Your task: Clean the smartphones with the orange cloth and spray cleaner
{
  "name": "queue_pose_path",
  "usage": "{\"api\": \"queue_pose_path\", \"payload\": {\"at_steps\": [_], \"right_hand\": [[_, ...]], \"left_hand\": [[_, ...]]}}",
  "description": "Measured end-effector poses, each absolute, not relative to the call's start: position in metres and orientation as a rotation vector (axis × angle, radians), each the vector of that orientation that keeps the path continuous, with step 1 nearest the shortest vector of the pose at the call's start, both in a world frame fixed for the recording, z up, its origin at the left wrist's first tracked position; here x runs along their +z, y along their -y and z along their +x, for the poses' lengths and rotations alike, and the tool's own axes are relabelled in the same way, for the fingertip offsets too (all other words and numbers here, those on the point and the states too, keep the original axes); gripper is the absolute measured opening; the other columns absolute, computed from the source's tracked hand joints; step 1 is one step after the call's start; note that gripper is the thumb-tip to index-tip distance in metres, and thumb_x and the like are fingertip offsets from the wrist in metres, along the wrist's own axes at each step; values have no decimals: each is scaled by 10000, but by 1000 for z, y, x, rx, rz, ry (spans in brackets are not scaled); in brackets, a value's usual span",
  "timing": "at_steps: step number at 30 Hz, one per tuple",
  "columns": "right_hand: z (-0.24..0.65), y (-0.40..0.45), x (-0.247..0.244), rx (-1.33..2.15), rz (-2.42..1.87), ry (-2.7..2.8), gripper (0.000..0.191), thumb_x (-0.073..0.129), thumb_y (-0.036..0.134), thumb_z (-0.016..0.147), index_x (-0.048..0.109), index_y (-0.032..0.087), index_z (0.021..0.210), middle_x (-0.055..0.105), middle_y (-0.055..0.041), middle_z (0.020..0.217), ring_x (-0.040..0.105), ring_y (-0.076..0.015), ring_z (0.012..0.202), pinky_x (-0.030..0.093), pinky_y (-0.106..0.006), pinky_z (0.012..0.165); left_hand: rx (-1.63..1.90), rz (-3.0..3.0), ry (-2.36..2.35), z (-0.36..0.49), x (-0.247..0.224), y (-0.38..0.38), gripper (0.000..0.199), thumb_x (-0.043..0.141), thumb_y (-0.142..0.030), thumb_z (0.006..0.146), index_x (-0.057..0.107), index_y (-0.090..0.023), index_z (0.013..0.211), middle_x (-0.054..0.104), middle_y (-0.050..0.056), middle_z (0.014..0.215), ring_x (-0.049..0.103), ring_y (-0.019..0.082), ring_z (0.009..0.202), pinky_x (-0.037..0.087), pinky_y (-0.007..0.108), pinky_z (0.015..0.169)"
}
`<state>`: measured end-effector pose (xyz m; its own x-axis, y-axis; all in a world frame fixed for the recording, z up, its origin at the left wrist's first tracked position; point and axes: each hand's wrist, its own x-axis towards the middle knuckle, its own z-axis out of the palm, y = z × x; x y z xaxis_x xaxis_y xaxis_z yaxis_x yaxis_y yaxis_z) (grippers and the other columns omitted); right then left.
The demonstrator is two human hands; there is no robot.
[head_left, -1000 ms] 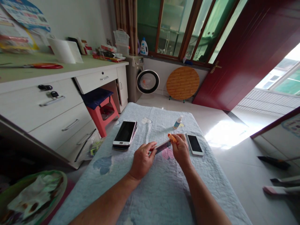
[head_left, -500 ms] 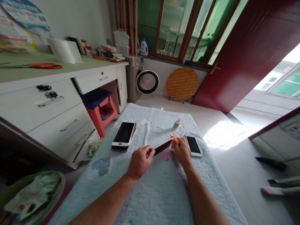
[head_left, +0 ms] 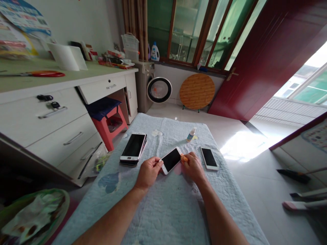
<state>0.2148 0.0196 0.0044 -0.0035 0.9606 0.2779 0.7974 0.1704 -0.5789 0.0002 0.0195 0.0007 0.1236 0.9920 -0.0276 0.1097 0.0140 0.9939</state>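
A white smartphone (head_left: 171, 160) with a dark screen is tilted toward me above the middle of the cloth-covered table. My left hand (head_left: 148, 173) pinches its lower left end between thumb and fingers. My right hand (head_left: 193, 166) is closed on an orange cloth (head_left: 183, 158), which touches the phone's right edge. To the right of that hand lies another white smartphone (head_left: 209, 158), face up. A stack of phones (head_left: 133, 147) rests on the left, the top one white with a black screen. Beyond my hands stands a small spray bottle (head_left: 191, 134).
A pale blue quilted cloth (head_left: 163, 211) covers the table. To the left are a white desk with drawers (head_left: 56, 119), a red stool (head_left: 108, 124) and a bin (head_left: 38, 217) holding waste. A washing machine (head_left: 144, 85) with its door open stands at the back.
The phone has turned so its screen faces me more fully. My right hand, with the orange cloth, has shifted slightly left and lower along the phone's right side.
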Motion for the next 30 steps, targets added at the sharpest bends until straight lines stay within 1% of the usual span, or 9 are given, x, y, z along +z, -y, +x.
{"api": "queue_pose_path", "payload": {"at_steps": [5,8,11,13,19,22,26,30], "right_hand": [[208,-15,12,558,-1519,1811,168,516,151,715,682,171,729,574,-15,749,529,-118,657,396,-238,631],[206,-15,10,853,-1476,1549,108,556,215,709,650,164,725,562,6,664,507,-105,576,375,-215,535],[205,-16,5,1260,-1315,1202,180,586,326,737,619,163,808,544,31,566,457,-87,445,318,-193,422],[204,-15,3,1410,-1184,1048,230,615,357,734,607,165,859,568,27,570,455,-85,413,305,-187,384],[205,-14,10,1484,-1016,818,245,684,302,675,597,168,862,585,12,644,451,-75,445,333,-175,360],[209,-14,15,1470,-1030,760,243,684,294,654,594,173,844,583,9,661,448,-73,460,347,-172,362],[209,-15,15,1451,-1025,780,237,677,296,663,584,174,845,559,22,646,456,-80,452,375,-185,360],[205,-15,10,1454,-1027,796,262,692,288,665,569,181,870,593,12,689,510,-99,491,402,-193,389]], "left_hand": [[1135,1227,-1231,-4,0,-25,275,588,-430,802,639,-166,859,707,11,697,661,162,603,502,233,552],[1200,1432,-1336,-7,2,-26,281,568,-428,830,651,-166,891,705,15,715,661,166,634,501,242,596],[1259,1774,-1496,-10,5,-27,242,532,-371,872,667,-174,915,702,23,729,653,166,649,485,253,638],[1308,1984,-1544,-10,7,-26,221,507,-323,893,668,-175,927,704,37,757,651,172,677,483,268,673],[1356,2376,-1440,-6,14,-20,168,490,-199,901,655,-198,933,700,45,829,632,178,786,493,297,758],[1335,2492,-1363,-5,18,-16,154,502,-169,896,649,-202,929,692,44,844,617,179,799,490,310,761],[1236,2645,-1217,-1,20,-11,143,502,-154,904,630,-204,943,671,39,867,596,179,832,471,337,803],[1065,2798,-1104,6,21,-3,138,492,-149,909,616,-202,876,627,26,792,558,180,774,455,337,752]]}}
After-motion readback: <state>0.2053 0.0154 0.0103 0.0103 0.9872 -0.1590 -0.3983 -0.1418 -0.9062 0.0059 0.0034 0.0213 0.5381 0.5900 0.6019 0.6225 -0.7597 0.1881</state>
